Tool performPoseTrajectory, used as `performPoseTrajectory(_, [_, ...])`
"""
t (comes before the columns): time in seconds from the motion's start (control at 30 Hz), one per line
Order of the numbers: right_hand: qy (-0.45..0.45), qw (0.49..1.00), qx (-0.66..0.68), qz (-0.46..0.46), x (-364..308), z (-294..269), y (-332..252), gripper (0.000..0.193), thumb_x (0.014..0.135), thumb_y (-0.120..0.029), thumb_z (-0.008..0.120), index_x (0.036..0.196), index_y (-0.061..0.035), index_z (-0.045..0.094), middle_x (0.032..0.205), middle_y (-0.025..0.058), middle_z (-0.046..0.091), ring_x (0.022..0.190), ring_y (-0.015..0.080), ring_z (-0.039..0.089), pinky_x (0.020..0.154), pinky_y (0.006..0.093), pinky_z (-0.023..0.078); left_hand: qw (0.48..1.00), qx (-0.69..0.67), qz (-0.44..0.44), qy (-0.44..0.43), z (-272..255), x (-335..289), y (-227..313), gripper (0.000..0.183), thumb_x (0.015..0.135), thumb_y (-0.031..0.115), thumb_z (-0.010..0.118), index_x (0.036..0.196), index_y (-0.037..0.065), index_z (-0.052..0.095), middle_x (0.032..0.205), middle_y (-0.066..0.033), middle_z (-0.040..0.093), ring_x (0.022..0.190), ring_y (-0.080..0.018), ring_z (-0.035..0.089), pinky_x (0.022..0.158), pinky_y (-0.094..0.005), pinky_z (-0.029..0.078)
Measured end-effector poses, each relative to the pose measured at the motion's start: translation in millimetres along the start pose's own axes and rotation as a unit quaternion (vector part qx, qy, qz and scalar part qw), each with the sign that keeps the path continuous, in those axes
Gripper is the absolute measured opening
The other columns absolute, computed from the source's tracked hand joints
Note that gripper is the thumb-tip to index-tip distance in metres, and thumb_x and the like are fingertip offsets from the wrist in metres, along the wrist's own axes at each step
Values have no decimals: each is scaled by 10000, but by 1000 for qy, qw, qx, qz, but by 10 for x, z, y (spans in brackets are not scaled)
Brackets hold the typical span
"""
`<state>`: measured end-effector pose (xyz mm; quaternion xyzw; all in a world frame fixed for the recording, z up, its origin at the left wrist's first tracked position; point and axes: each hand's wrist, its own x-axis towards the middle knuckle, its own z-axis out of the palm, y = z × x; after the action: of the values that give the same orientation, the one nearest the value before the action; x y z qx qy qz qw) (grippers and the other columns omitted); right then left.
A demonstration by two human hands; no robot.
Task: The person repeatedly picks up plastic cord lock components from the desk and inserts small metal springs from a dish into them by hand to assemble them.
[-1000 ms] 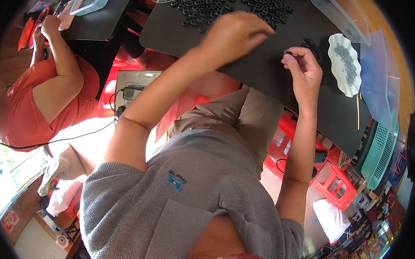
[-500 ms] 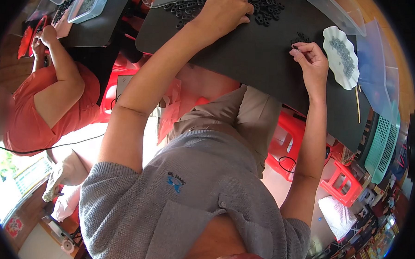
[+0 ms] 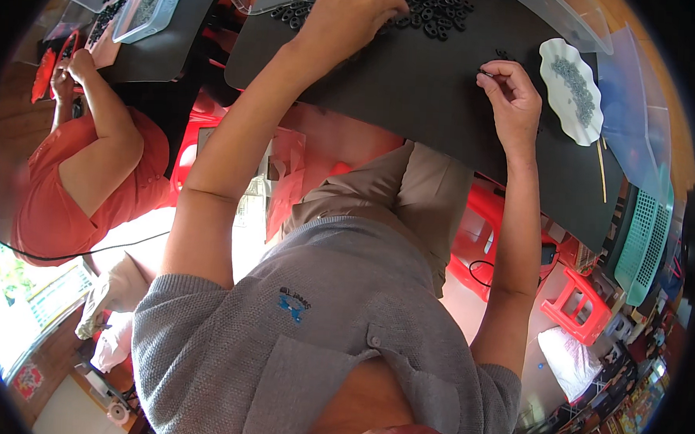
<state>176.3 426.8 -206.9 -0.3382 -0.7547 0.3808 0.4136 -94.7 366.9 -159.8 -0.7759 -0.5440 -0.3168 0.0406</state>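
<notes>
Head view: two hands of yours above one black table [image 3: 430, 96]. Your right hand [image 3: 513, 108] pinches one black piece [image 3: 484, 73] between thumb and fingertips, left of one white plate [image 3: 560, 106] of grey beads [image 3: 576, 91], uncounted. Your left hand [image 3: 342, 19] curls over one large heap of black links [image 3: 441, 18], too many to count; whether its fingers grip any cannot be told. At left, one co-worker [image 3: 144, 158] sits by a second table [image 3: 159, 54]; at right, one green basket [image 3: 642, 245] and one red stool [image 3: 580, 314] on pale floor [image 3: 528, 380].
</notes>
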Motion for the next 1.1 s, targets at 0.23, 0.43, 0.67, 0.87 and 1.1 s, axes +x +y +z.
performPoseTrajectory(0.23, [-25, 1000, 12, 4, 10, -3, -89, 113, 841, -1, 710, 951, -19, 690, 864, 14, 665, 748, 80, 632, 711, 221, 501, 992, 88, -59, -71, 31, 65, 155, 171, 813, 169, 730, 920, 36, 714, 945, -127, 593, 973, -299, 574, 879, -371, 489])
performPoseTrajectory(0.43, [-22, 998, -4, 52, -33, 10, -108, 124, 841, 12, 703, 958, -25, 691, 833, 6, 669, 759, 72, 632, 721, 219, 504, 998, 41, -30, -47, 171, 39, 51, 159, 797, 145, 733, 918, 45, 704, 965, -124, 598, 971, -299, 570, 898, -361, 472])
performPoseTrajectory(0.67, [-49, 995, 57, 60, -43, 22, -117, 103, 861, 5, 683, 960, -24, 680, 827, 1, 663, 767, 78, 634, 728, 226, 505, 995, 7, 1, -101, 156, 67, 15, 146, 815, 120, 710, 931, 39, 675, 934, -121, 628, 965, -310, 582, 899, -375, 458])
performPoseTrajectory(0.87, [-57, 997, 31, 42, -14, 108, -207, 90, 870, 3, 670, 955, -23, 680, 838, 2, 665, 756, 84, 637, 718, 231, 508, 993, 60, -38, -97, 140, 111, 62, 193, 807, 140, 731, 960, 32, 687, 954, -142, 657, 960, -312, 603, 889, -384, 476])
performPoseTrajectory(1.1, [-59, 992, 90, 72, 5, 121, -197, 64, 874, -7, 670, 938, -18, 667, 825, 8, 666, 757, 79, 640, 714, 219, 511, 990, 2, -65, -129, 184, 151, -23, 194, 794, 124, 743, 933, 3, 683, 913, -162, 660, 947, -340, 620, 860, -408, 500])
